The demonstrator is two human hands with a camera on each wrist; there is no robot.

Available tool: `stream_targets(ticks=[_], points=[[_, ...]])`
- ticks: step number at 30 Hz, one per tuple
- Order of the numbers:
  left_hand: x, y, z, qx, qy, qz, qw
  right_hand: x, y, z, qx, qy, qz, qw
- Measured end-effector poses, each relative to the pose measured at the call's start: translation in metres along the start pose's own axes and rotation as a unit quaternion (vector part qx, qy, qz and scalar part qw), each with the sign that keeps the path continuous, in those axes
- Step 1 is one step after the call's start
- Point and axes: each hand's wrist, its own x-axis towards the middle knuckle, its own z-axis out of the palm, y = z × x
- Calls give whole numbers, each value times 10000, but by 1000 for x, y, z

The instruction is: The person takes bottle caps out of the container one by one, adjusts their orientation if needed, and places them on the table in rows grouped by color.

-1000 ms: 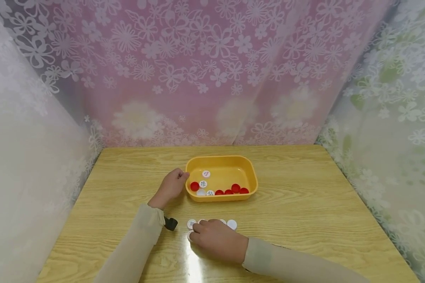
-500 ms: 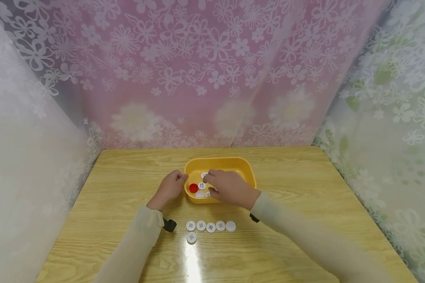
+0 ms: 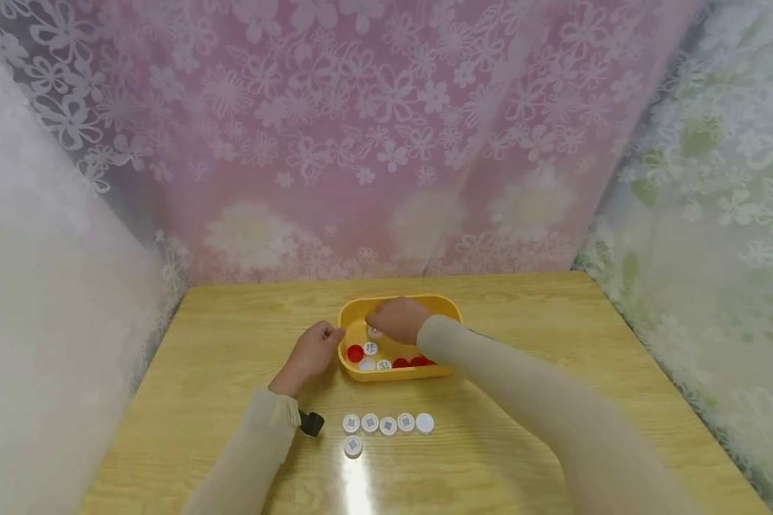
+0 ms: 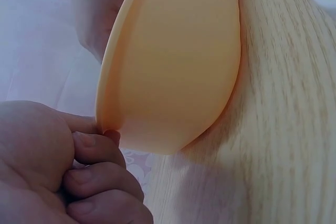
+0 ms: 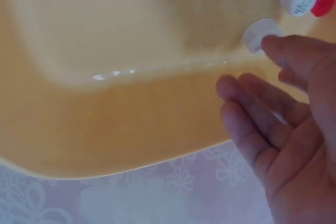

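Note:
My left hand point(image 3: 308, 357) pinches the left rim of a shallow yellow plastic basin point(image 3: 396, 376), thumb and index finger on its edge in the left wrist view point(image 4: 79, 166). Inside the basin is my right hand point(image 3: 401, 320), near the back left. In the right wrist view its thumb covers one edge of a white bottle cap point(image 5: 258, 34), and the bent index finger lies largely hidden behind the thumb. The other fingers point(image 5: 249, 127) hang loosely. More white caps point(image 3: 370, 348) and red caps point(image 3: 355, 353) lie on the basin floor, partly hidden by my right arm.
On the wooden table point(image 3: 232, 322), in front of the basin, white caps form a row point(image 3: 388, 425); most show a grey square print. Another cap point(image 3: 353, 446) sits below the row's left end. Flowered curtains point(image 3: 335, 143) enclose the back and sides.
My right hand has left the row of caps, come over the basin, and reached farther in to a white cap. The left hand stays on the rim. The head view has shifted slightly.

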Motion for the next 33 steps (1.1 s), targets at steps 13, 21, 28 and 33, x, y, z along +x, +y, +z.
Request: stream_targets(ticks=[13,21,28,33], points=[[-1,-2,2,-60,145,149,9998,19,-4,-1,-245,-278,-264,9990],[1,-2,3,-154,82,138,9998,25,1,12,-183,-154,-412,9989],[1,-4,1,-116,78,181,9997,29,4,13,513,-318,-225,9979],[2,-5,1,-156,16,101,9998,30,4,14,997,-504,115,9937]])
